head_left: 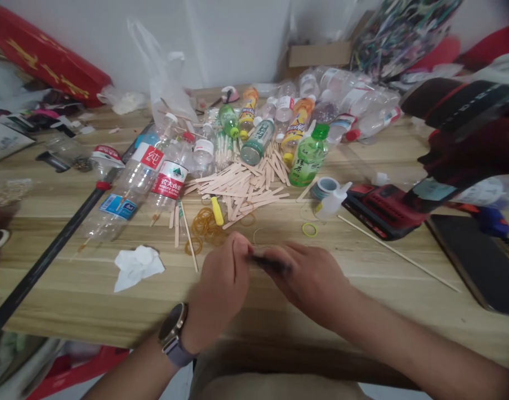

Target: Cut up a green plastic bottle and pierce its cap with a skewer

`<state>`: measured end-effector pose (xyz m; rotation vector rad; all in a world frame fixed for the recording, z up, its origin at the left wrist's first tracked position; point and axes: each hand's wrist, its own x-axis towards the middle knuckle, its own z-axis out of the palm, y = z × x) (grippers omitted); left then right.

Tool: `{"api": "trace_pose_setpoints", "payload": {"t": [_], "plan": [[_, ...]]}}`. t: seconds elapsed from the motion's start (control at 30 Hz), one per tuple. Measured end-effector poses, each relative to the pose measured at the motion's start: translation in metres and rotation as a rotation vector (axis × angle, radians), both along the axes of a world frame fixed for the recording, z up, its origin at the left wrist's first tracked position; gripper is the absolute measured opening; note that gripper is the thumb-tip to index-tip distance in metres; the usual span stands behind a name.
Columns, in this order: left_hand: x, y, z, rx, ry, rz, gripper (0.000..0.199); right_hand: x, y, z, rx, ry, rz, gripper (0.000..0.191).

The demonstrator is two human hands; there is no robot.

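Near the table's front edge my two hands are close together. My right hand (308, 278) is closed around a dark slim object (271, 264), too blurred to name. That object reaches across to the fingers of my left hand (225, 272), which is curled shut with the thumb on top. Whatever my left hand grips is hidden. Just beyond my hands lie tan rubber bands (206, 225), a yellow-handled tool (216, 211) and a lime-green rubber band (309, 229). A heap of flat wooden sticks (241, 186) spreads behind them. A thin wooden stick (188, 239) lies left of my hands.
Plastic bottles (170, 180) lie left, and a green bottle (308, 155) stands behind a small squeeze bottle (333, 201). A red-black power tool (413, 200) and a dark tablet-like slab (479, 261) are right. Crumpled tissue (138, 268) and a long black bar (58, 244) are left.
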<state>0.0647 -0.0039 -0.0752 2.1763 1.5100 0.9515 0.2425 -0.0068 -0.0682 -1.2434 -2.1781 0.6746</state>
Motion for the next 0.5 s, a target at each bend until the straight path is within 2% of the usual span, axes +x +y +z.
{"api": "trace_pose_setpoints", "payload": {"t": [0.1, 0.13, 0.17, 0.2, 0.3, 0.33, 0.37, 0.43, 0.5], "plan": [[-0.005, 0.002, 0.000, 0.270, -0.001, -0.090, 0.028, -0.001, 0.004, 0.006, -0.535, 0.220, 0.131, 0.029], [-0.005, 0.002, 0.000, 0.313, -0.016, -0.121, 0.027, -0.002, 0.005, 0.008, -0.705, 0.301, 0.174, 0.033], [-0.006, 0.003, 0.000, 0.311, -0.034, -0.136, 0.027, -0.002, 0.005, 0.009, -0.780, 0.356, 0.175, 0.033], [-0.005, 0.004, -0.001, 0.263, -0.047, -0.124, 0.028, -0.002, 0.004, 0.009, -0.725, 0.364, 0.128, 0.030], [0.001, 0.006, -0.001, 0.006, -0.033, -0.036, 0.032, 0.000, 0.001, 0.004, -0.138, 0.126, -0.034, 0.015], [0.003, 0.006, -0.001, -0.051, -0.017, -0.024, 0.033, 0.001, 0.000, 0.002, -0.017, 0.046, -0.046, 0.014], [0.004, 0.006, 0.000, -0.079, 0.002, -0.019, 0.034, 0.001, -0.001, -0.001, 0.034, -0.003, -0.040, 0.015], [0.003, 0.006, 0.001, -0.001, 0.039, -0.031, 0.034, 0.002, 0.000, -0.003, 0.023, -0.017, -0.021, 0.017], [-0.001, 0.006, 0.001, 0.157, 0.053, -0.054, 0.033, 0.002, 0.002, -0.001, -0.131, 0.059, 0.028, 0.026]]}}
